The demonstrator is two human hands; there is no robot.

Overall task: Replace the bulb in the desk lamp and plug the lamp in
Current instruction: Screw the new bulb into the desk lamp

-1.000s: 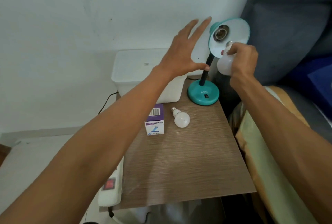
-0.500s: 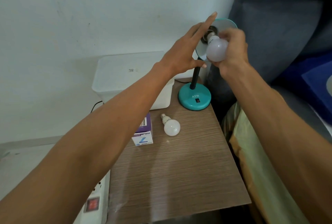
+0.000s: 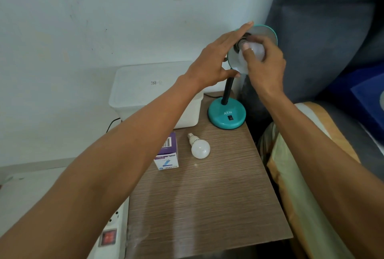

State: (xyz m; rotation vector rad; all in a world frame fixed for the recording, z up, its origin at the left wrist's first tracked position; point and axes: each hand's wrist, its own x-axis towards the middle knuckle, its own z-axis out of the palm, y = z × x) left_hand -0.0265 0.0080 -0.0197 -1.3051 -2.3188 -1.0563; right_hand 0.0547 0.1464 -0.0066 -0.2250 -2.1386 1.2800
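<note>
A teal desk lamp stands at the table's back right on a round base (image 3: 227, 115), its shade (image 3: 268, 32) facing me. My right hand (image 3: 264, 65) grips a white bulb (image 3: 257, 50) whose screw end sits at the socket inside the shade. My left hand (image 3: 214, 59) is flat with fingers stretched out, resting against the left rim of the shade, thumb near the black neck. A second white bulb (image 3: 199, 147) lies on the wooden table (image 3: 207, 206). Beside it stands a purple and white bulb box (image 3: 167, 155).
A white lidded plastic bin (image 3: 145, 92) sits at the table's back left. A white power strip (image 3: 113, 231) with a red switch lies left of the table on the floor. A black cable (image 3: 112, 122) runs behind the bin. Bedding and a dark cushion fill the right side.
My right hand has carried the bulb from below the shade up into the socket. My left hand has moved right, from open in the air onto the shade's left rim.
</note>
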